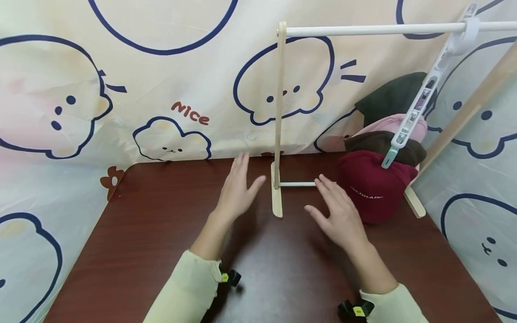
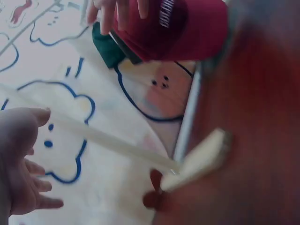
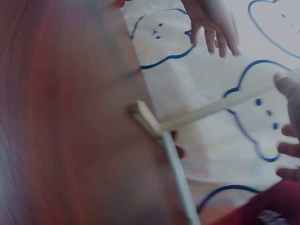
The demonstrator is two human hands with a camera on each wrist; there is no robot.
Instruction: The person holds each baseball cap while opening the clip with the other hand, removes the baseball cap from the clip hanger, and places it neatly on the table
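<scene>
My left hand (image 1: 237,194) is held over the table just left of the rack's wooden upright (image 1: 279,103), fingers straight and nothing in them. On the other side, my right hand (image 1: 340,216) spreads its fingers beside a dark red cap (image 1: 365,186), also holding nothing. Its fingertips overlap the end of the thin white lower bar (image 1: 298,184) in the head view. Behind the red cap hang a brown cap (image 1: 373,142), a pink cap (image 1: 389,123) and a dark green cap (image 1: 393,96). A white slotted hanger (image 1: 416,103) slants down, its teal clip (image 1: 389,158) at the red cap.
A white top rod (image 1: 371,30) crosses the rack and carries the hanger's hook (image 1: 468,36). The rack's right post (image 1: 464,112) and its foot (image 1: 414,202) stand near the table's right edge. A cartoon-printed cloth (image 1: 169,85) rises behind the dark brown table (image 1: 161,233).
</scene>
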